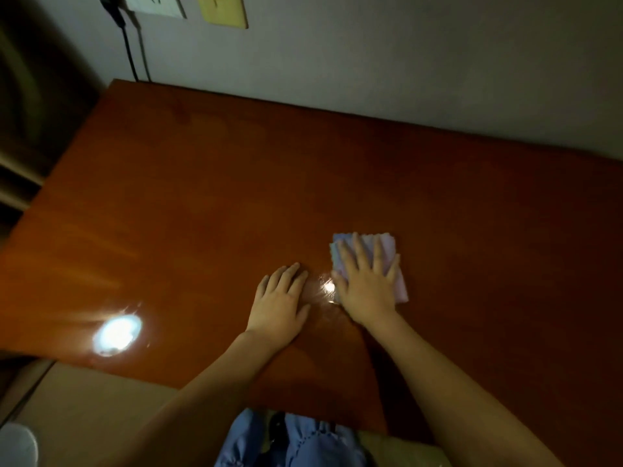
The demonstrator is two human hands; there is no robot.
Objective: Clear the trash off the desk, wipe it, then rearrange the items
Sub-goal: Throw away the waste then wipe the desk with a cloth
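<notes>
step: wiping, as I read it. No trash or other items show on the desk (202, 197); rearranging comes after.
cloth: small folded pale purple cloth (387, 251) lies flat on the desk, right of centre and toward the near edge, under the right hand.
right hand: right hand (365, 281) is flat, palm down on the cloth, fingers straight and spread. It presses the cloth and does not pinch it. Far edge and right side of the cloth stick out past the fingers.
left hand: left hand (281, 298) lies flat on bare wood just left of the cloth, fingers straight and together, holding nothing. It looks like a brace.
surface: glossy reddish wood. A big light reflection (116, 335) sits near the front left, and a small glint lies between the hands. Faint streaks around them may be damp wipe marks; can't confirm.
technique: keep the palm centred so the cloth doesn't roll or slip out. Use even pressure and overlapping straight passes. Work from the wall (404, 62) side toward the near edge.
coverage: far left corner, under the cables (135, 55), and the right side well beyond the cloth probably still need passes.
risk: a flat hand without a pinch can slide over the cloth on this slick finish. Lift the left hand before wiping under it.
</notes>
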